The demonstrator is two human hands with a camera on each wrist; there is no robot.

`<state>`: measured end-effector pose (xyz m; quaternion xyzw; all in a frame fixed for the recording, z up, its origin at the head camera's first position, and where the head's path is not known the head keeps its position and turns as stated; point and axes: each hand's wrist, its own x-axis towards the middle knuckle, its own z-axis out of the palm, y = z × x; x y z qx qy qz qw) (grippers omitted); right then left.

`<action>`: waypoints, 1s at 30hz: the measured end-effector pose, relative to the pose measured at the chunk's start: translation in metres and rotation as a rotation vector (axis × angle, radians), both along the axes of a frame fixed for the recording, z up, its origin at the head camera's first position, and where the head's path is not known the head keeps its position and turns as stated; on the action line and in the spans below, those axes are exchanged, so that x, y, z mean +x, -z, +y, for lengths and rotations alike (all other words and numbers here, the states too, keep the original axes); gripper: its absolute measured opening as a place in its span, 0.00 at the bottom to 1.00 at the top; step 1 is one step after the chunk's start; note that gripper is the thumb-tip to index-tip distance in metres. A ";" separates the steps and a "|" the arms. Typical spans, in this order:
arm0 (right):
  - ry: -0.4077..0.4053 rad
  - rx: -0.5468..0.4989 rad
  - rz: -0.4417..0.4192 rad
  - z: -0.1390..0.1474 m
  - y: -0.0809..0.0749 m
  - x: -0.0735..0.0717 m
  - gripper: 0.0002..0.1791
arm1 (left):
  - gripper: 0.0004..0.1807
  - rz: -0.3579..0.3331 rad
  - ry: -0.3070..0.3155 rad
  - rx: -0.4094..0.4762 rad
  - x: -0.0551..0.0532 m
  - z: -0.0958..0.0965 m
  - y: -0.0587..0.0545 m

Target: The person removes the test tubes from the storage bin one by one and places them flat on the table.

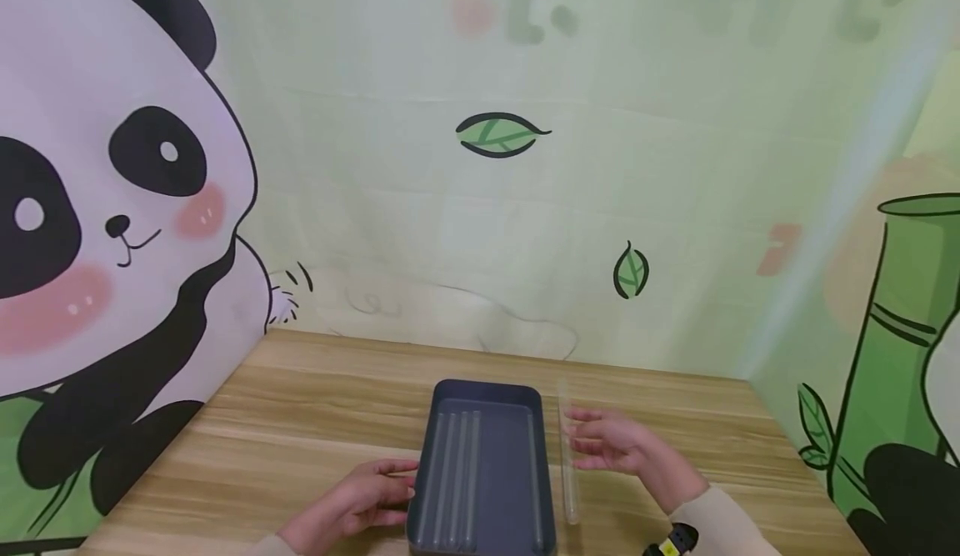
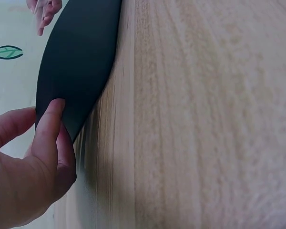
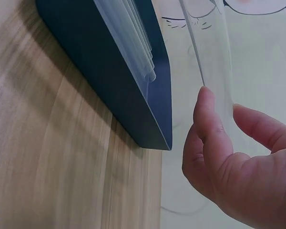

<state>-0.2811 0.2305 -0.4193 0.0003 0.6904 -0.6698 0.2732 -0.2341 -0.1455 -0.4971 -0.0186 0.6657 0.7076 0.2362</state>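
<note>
A dark blue rectangular tray (image 1: pixel 504 464) lies on the wooden table. Several clear tubes (image 1: pixel 453 481) with rounded ends lie side by side along the left part of its floor, and a single clear tube (image 1: pixel 535 481) lies by the right wall. My left hand (image 1: pixel 363 498) is at the tray's left side, its fingertips (image 2: pixel 56 106) touching the outer wall and the thumb near the rim. Just outside the right wall, my right hand (image 1: pixel 611 441) pinches another clear tube (image 3: pixel 214 57) between thumb and fingers, its long side roughly parallel to the tray.
The wooden table (image 1: pixel 315 398) extends around the tray and meets a printed cloth backdrop (image 1: pixel 375 164) behind. A panda drawing fills its left side, bamboo its right. A dark band with a yellow patch (image 1: pixel 667 544) is on the right wrist.
</note>
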 end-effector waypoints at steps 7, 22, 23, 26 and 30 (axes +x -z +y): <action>0.001 -0.015 0.000 0.005 0.007 0.002 0.30 | 0.33 0.003 0.000 -0.009 0.001 0.000 0.000; 0.003 0.061 -0.011 0.023 0.026 0.002 0.34 | 0.32 0.028 -0.022 -0.001 0.002 0.000 -0.001; 0.003 0.065 -0.014 0.024 0.027 0.002 0.34 | 0.32 0.029 -0.024 0.002 0.002 0.000 -0.001; -0.002 0.069 -0.019 0.029 0.033 0.000 0.34 | 0.32 0.028 -0.026 0.016 0.003 -0.001 0.000; -0.015 0.044 -0.012 0.035 0.039 0.000 0.34 | 0.33 0.027 -0.016 0.030 0.003 -0.001 0.001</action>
